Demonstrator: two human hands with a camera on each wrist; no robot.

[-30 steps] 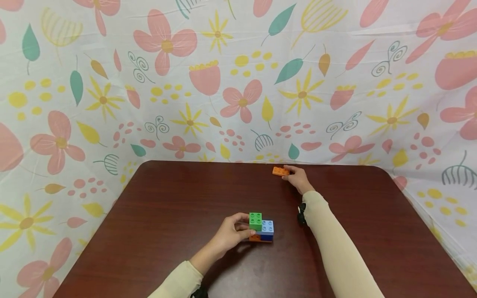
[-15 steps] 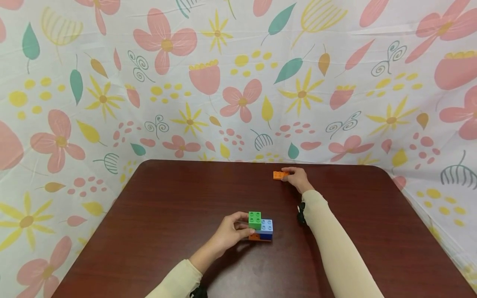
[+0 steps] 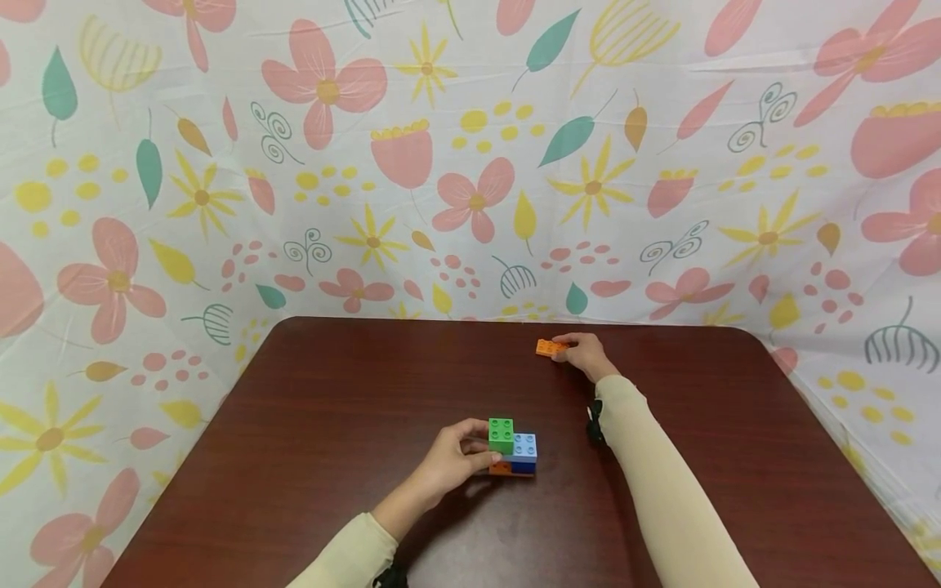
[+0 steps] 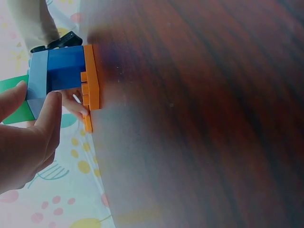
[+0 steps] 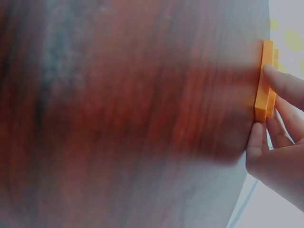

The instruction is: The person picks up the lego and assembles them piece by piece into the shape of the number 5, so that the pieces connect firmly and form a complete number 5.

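A stack of building bricks stands on the table near the middle: a green brick (image 3: 501,435) on top, a light blue brick (image 3: 525,447) under it, then a dark blue brick (image 4: 66,69), with a flat orange brick (image 4: 92,78) at the bottom. My left hand (image 3: 450,459) grips this stack from its left side, thumb and fingers at the green and light blue bricks. Close to the far table edge, a second flat orange brick (image 3: 546,347) lies at the fingertips of my right hand (image 3: 588,356). In the right wrist view, the thumb and fingers pinch that orange brick (image 5: 262,95).
The dark brown wooden table (image 3: 331,408) has rounded far corners. Right behind its far edge hangs a white cloth (image 3: 412,269) printed with flowers and leaves. A black wrist strap (image 3: 595,421) sits on the right sleeve.
My right hand has shifted slightly towards me with the orange brick, away from the far edge. My left hand and the stack have stayed in place.
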